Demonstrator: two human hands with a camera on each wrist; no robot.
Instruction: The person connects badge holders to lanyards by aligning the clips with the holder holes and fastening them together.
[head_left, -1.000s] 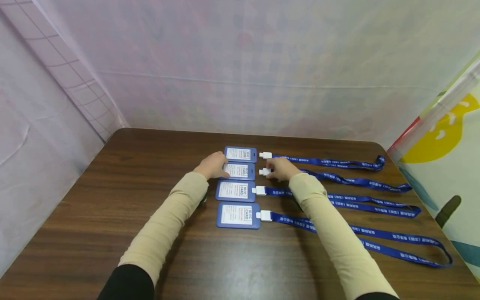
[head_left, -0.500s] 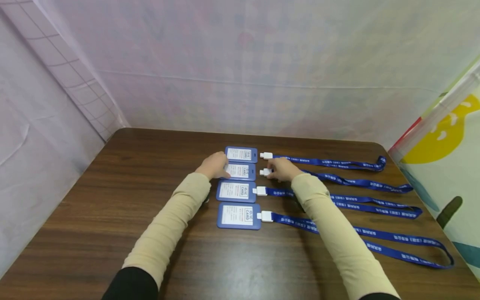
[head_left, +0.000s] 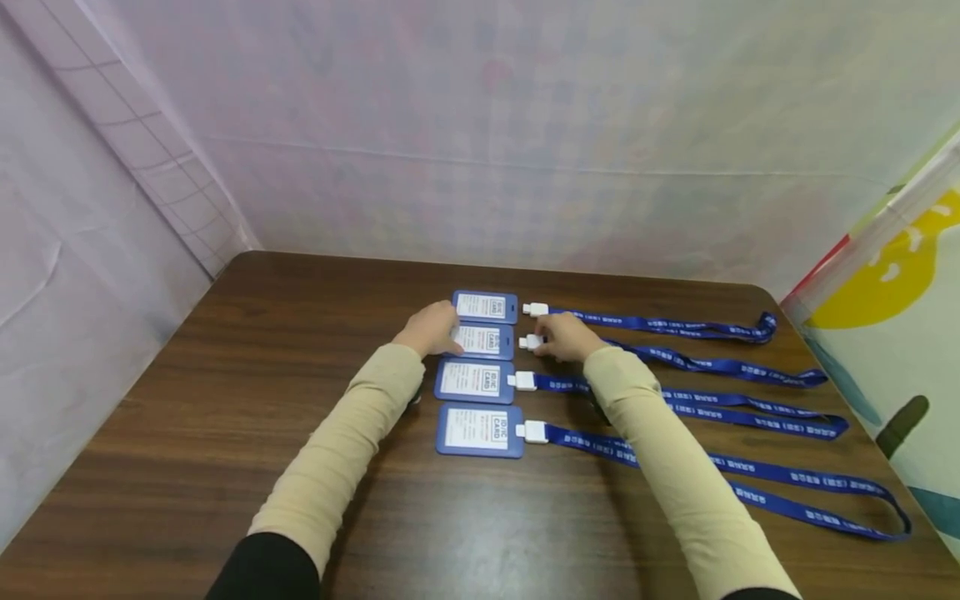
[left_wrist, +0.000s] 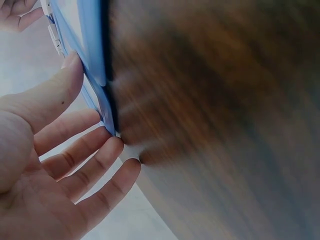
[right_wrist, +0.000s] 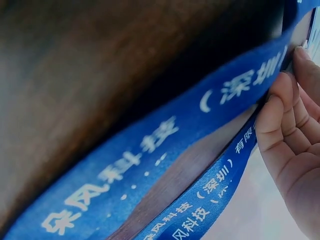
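Four blue-framed ID card holders lie in a column on the brown table. My left hand (head_left: 433, 327) grips the left end of the second holder from the back (head_left: 483, 341), thumb at its near edge. In the left wrist view the thumb lies against a blue holder (left_wrist: 92, 50), with the other fingertips along its far side and the table. To the right, my right hand (head_left: 567, 337) pinches the white clip (head_left: 530, 342) of a blue lanyard (head_left: 712, 365), a small gap from that holder. The right wrist view shows printed lanyard straps (right_wrist: 150, 160); its fingertips partly hide the clip.
The back holder (head_left: 485, 307) lies apart from its lanyard clip (head_left: 536, 309). Two nearer holders, the third (head_left: 474, 380) and the front one (head_left: 480, 429), have clips at their right ends. Lanyard straps run toward the table's right edge. A pale curtain (head_left: 495, 167) hangs behind.
The head view has shifted slightly. Both hands stay in nearly the same place, at the second holder and at its lanyard clip.
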